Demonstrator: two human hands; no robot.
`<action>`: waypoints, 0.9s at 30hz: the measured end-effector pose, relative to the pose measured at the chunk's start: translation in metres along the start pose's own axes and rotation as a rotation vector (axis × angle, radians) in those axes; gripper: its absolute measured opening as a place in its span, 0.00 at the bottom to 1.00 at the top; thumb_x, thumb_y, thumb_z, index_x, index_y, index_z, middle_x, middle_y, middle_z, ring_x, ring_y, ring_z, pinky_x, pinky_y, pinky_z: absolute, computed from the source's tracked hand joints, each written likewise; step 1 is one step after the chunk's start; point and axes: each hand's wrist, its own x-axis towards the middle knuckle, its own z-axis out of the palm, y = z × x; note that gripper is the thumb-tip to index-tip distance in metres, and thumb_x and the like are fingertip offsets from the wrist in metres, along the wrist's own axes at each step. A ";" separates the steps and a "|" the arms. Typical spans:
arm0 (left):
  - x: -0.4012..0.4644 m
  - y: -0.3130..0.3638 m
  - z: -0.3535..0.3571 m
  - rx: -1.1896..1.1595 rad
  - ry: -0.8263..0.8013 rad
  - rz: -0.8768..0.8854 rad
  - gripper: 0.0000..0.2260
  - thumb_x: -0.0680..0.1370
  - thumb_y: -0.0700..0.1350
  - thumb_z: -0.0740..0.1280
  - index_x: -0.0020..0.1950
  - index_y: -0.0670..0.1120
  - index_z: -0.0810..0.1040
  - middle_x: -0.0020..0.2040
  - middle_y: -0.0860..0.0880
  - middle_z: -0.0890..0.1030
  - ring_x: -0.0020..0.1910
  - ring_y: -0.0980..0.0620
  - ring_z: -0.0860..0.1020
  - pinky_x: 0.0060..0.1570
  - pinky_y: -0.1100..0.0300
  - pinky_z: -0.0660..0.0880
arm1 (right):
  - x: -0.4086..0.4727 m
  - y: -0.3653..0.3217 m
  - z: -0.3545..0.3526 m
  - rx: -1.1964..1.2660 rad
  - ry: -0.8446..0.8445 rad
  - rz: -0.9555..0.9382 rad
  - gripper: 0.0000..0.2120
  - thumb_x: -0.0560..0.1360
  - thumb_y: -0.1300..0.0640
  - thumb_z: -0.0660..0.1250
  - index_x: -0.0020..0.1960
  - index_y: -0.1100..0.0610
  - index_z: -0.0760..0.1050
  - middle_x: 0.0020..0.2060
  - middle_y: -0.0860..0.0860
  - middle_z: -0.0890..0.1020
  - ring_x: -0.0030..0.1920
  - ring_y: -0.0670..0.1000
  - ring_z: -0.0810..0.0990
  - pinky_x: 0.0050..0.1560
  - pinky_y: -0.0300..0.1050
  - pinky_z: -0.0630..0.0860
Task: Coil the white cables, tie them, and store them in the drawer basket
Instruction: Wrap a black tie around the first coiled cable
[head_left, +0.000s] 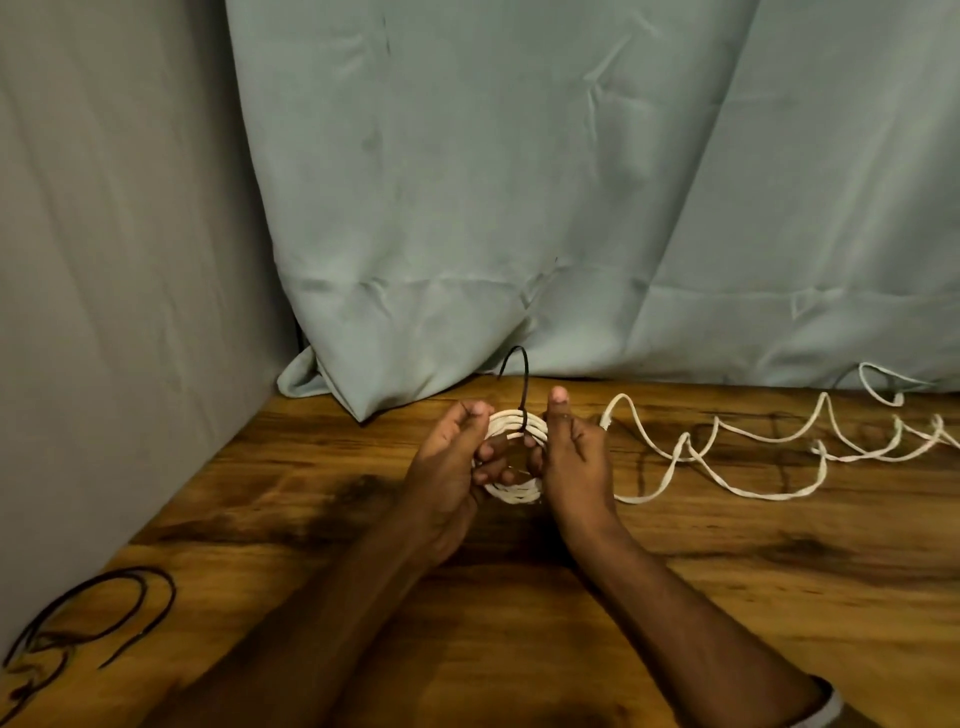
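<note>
Both hands grip the springy white coil (517, 457), left hand (447, 467) and right hand (569, 457) curled round opposite sides; the black tie (523, 384) looks loose, perhaps unfastened

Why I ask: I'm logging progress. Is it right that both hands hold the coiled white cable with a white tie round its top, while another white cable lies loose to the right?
Not quite: the tie round the coiled white cable is black, not white, as the head view shows. The left hand and right hand do hold it; the loose white cable lies right.

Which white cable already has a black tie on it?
The coiled cable held between both hands, left hand and right hand; a black tie wraps its top. The loose cable on the right has none.
</note>
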 end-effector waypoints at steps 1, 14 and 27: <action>-0.001 -0.001 0.001 -0.009 0.014 -0.001 0.03 0.84 0.44 0.60 0.52 0.45 0.71 0.30 0.51 0.64 0.23 0.58 0.61 0.28 0.61 0.71 | 0.001 0.003 0.000 -0.011 -0.009 0.011 0.32 0.86 0.45 0.56 0.25 0.54 0.72 0.20 0.48 0.75 0.20 0.45 0.73 0.26 0.37 0.71; -0.005 0.005 -0.002 0.060 0.079 -0.038 0.04 0.78 0.42 0.68 0.46 0.44 0.74 0.27 0.50 0.68 0.22 0.57 0.63 0.28 0.61 0.67 | -0.001 -0.001 -0.009 0.065 -0.173 0.140 0.30 0.84 0.43 0.59 0.31 0.60 0.76 0.21 0.51 0.78 0.20 0.46 0.77 0.22 0.35 0.70; -0.006 0.009 -0.005 0.262 0.114 0.115 0.09 0.81 0.41 0.66 0.41 0.45 0.73 0.27 0.53 0.75 0.23 0.58 0.71 0.23 0.64 0.69 | 0.000 -0.003 -0.016 -0.171 -0.294 -0.103 0.07 0.78 0.55 0.74 0.52 0.57 0.86 0.44 0.52 0.89 0.48 0.56 0.88 0.50 0.56 0.85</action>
